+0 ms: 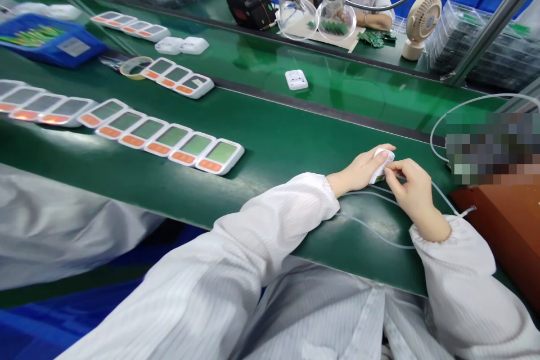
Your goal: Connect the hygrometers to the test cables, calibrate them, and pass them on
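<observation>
My left hand [358, 171] is closed around a small white plastic device [383, 164], holding it tilted above the green work surface. A bit of green shows at the device's lower edge. Against its right side, my right hand [411, 188] has thumb and forefinger pinched together; whether a small part sits between them I cannot see. Thin pale cables [371, 228] lie on the surface under both hands. To the left runs a row of white devices with grey screens and orange strips, the closest being a screen device [220, 156].
A white square part [296, 80] lies on the conveyor beyond. Further off stand a small fan [423, 25], stacked clear trays [472, 39] and a person's arm near green circuit boards [377, 37]. A blue bin [71, 48] is at left, a brown box [498, 225] at right.
</observation>
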A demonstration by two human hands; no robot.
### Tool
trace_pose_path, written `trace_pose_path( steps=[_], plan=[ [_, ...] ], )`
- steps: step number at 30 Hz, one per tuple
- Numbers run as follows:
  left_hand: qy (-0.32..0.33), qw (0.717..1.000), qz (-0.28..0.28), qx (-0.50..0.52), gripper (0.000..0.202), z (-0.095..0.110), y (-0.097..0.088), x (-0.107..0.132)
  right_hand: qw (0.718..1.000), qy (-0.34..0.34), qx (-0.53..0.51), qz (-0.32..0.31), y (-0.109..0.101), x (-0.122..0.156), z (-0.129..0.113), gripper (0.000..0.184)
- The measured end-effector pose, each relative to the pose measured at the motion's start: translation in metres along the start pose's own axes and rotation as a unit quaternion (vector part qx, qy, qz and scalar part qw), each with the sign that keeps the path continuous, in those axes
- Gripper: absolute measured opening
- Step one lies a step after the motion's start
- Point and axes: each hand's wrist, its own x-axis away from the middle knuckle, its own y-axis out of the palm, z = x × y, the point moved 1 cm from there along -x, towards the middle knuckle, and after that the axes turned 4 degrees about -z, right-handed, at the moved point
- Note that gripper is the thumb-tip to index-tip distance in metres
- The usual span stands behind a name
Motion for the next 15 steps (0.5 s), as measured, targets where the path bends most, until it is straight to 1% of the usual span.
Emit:
trace_pose_path(
  steps=[5,8,10,11,13,15],
  plan=[
    [0.017,1.000,0.006,-0.012,0.085,0.004,0.001,0.002,1.000,-0.009,0.023,0.004,-0.002,-0.001,-0.004,0.016],
    [0.027,1.000,0.001,-0.010,0.083,0.003,0.002,0.002,1.000,-0.008,0.025,0.005,-0.001,0.000,-0.003,0.016],
    [0.027,1.000,0.008,0.003,0.081,0.000,0.003,0.001,1.000,-0.001,0.020,0.008,0.000,-0.001,-0.002,0.015],
    [0.023,0.999,0.014,0.023,0.078,-0.002,0.003,0.000,1.000,-0.002,0.022,0.010,0.001,-0.001,0.000,0.015],
    [-0.001,0.994,0.018,0.110,0.070,-0.007,0.006,-0.003,0.999,-0.017,0.041,0.018,0.002,-0.002,0.003,0.014],
    [-0.045,0.970,0.014,0.237,0.062,-0.011,0.008,-0.007,0.995,-0.036,0.075,0.056,0.002,-0.003,0.006,0.010]
  ],
)
